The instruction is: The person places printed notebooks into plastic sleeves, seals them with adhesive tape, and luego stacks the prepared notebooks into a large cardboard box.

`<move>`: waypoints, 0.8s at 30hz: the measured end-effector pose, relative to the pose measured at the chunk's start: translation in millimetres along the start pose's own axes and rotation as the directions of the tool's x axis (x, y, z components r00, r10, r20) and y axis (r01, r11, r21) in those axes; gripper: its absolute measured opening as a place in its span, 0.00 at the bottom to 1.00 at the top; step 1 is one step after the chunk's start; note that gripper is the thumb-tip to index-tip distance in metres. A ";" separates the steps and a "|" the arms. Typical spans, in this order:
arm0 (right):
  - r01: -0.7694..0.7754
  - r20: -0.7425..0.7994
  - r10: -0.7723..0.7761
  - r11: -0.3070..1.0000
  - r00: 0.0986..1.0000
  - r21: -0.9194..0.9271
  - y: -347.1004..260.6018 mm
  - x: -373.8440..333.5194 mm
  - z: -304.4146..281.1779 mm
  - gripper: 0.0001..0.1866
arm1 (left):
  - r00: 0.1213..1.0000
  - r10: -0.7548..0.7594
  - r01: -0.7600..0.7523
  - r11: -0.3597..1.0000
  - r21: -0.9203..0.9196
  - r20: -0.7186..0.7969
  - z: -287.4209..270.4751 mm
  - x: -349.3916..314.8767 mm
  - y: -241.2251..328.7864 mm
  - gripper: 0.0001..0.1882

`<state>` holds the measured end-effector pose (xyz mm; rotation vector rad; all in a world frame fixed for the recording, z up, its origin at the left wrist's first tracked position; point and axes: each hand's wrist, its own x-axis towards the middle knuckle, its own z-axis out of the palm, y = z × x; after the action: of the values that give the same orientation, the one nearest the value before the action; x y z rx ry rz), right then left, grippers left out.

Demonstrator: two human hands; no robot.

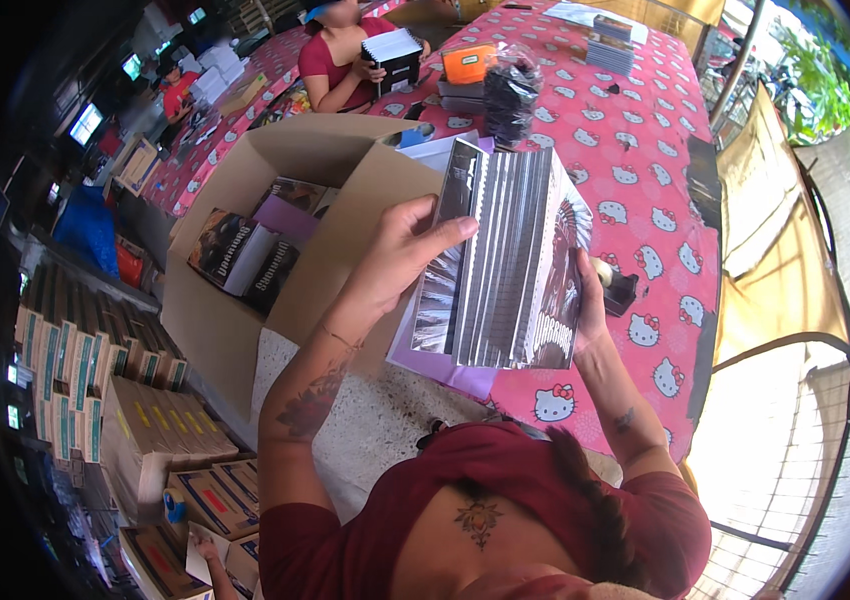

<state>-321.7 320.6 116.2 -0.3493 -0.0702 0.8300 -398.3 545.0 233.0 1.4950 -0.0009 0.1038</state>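
Between my two hands is a thick stack of spiral notebooks [515, 265] with black-and-white printed covers. It is tilted so that the page edges and wire bindings show. My left hand [407, 250] grips its left side, with the thumb over the front cover. My right hand [591, 305] holds the right side, its fingers partly hidden behind the covers. Under the stack, purple and pale sheets [455, 375] lie at the table's edge. Left of my hands stands an open cardboard box [330, 240] with several notebooks [230, 245] and a purple sheet in it.
A pink patterned cloth covers the table [650, 200]. On it are a tape dispenser [620, 292], an orange pack [469, 64], a dark plastic-wrapped bundle [513, 100] and stacked notebooks [610, 50]. A co-worker [340, 65] holds notebooks across the table. Cartons [160, 430] are piled lower left.
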 end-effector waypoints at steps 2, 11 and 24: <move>0.005 0.020 -0.006 0.999 1.000 0.055 -8.6 -7.9 -13.5 0.32 | 0.998 -0.027 0.029 0.999 -0.045 0.052 15.3 9.1 -2.4 0.12; 0.099 -0.074 -0.094 0.993 0.993 0.066 -33.1 -33.3 -60.0 0.35 | 0.986 -0.072 0.067 0.997 0.037 0.151 67.3 31.3 -5.8 0.13; 0.162 0.071 -0.182 0.962 0.981 0.217 -40.1 -41.4 -105.0 0.35 | 0.987 -0.129 0.076 0.896 0.437 0.094 84.0 54.3 -18.1 0.12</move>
<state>-300.6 236.3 33.7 -0.1036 -0.0944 0.6729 -337.6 463.8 224.9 1.9426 0.0042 -0.0795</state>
